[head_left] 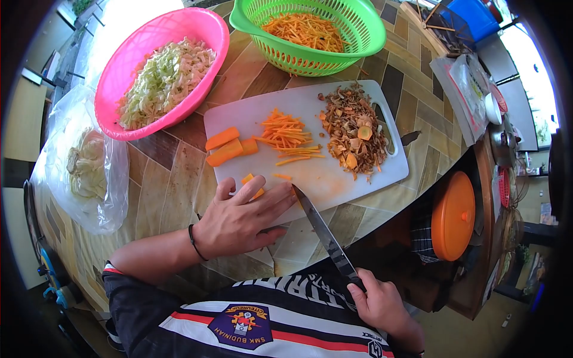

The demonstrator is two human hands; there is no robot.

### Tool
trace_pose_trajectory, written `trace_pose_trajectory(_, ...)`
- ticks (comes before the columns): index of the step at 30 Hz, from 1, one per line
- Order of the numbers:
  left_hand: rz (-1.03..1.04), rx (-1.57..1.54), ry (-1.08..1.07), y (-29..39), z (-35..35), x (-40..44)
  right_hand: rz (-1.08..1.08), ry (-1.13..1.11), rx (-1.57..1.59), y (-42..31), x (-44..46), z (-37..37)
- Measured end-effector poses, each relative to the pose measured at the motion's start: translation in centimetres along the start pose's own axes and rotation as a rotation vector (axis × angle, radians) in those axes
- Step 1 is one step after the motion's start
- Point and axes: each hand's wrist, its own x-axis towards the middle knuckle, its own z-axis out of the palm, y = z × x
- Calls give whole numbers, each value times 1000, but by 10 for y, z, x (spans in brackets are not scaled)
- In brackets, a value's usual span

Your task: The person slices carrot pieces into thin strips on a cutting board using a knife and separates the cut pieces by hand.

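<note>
My left hand (236, 221) is bent over the near edge of a white cutting board (239, 110), its fingers pressed down on a piece of carrot (258, 192) that they partly cover. The handle of a long kitchen knife (328, 237) is in my right hand (382, 298), and the blade's tip touches beside my left fingertips. Thick carrot chunks (225, 153) lie on the board's left part. A pile of carrot sticks (285, 130) occupies its middle. Brown and orange peelings (352, 134) are heaped near the board's handle.
Behind the board stand a pink basin (206, 89) of shredded cabbage (170, 80) and a green colander (292, 62) of shredded carrot (307, 31). At left, a cabbage (86, 164) sits in a clear plastic bag (110, 206). An orange lidded container (453, 216) is beyond the table's right edge.
</note>
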Motion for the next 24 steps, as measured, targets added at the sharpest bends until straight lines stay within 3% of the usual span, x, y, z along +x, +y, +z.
trace_pose_trajectory(24, -5, -25, 0, 0, 2, -3, 106, -100, -199, -26, 2, -6)
